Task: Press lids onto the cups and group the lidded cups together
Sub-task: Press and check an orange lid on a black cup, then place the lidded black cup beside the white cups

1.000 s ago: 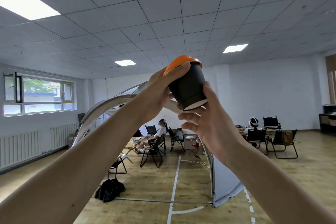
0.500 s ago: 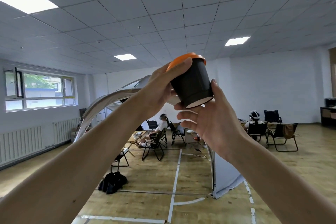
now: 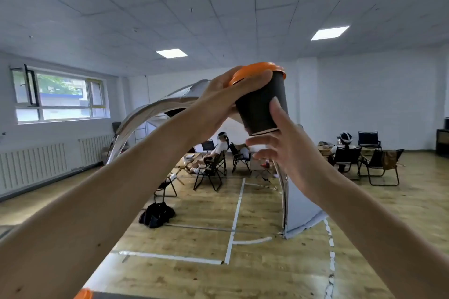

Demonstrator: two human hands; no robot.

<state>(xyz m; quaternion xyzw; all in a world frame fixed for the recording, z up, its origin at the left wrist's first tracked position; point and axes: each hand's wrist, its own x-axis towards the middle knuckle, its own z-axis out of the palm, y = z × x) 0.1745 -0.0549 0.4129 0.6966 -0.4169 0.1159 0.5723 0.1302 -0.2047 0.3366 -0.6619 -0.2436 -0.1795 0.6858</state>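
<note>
A black paper cup (image 3: 260, 107) is held up in the air in front of me, tilted, with an orange lid (image 3: 255, 71) on its rim. My left hand (image 3: 218, 104) wraps over the lid's edge, thumb lying across the top of the cup. My right hand (image 3: 286, 148) holds the cup from below, thumb up its side and fingers curled under its base. A second orange lid (image 3: 83, 294) peeks in at the bottom edge of the view. No other cups are visible.
The room beyond has a wooden floor with white lines. An arched tent frame (image 3: 155, 114) and its grey panel (image 3: 301, 209) stand ahead. People sit on folding chairs (image 3: 211, 170) around low tables, and a black bag (image 3: 156, 213) lies on the floor.
The cup has stayed gripped in both hands and turned more upright, and my right thumb has moved up its side. The view has drifted slightly.
</note>
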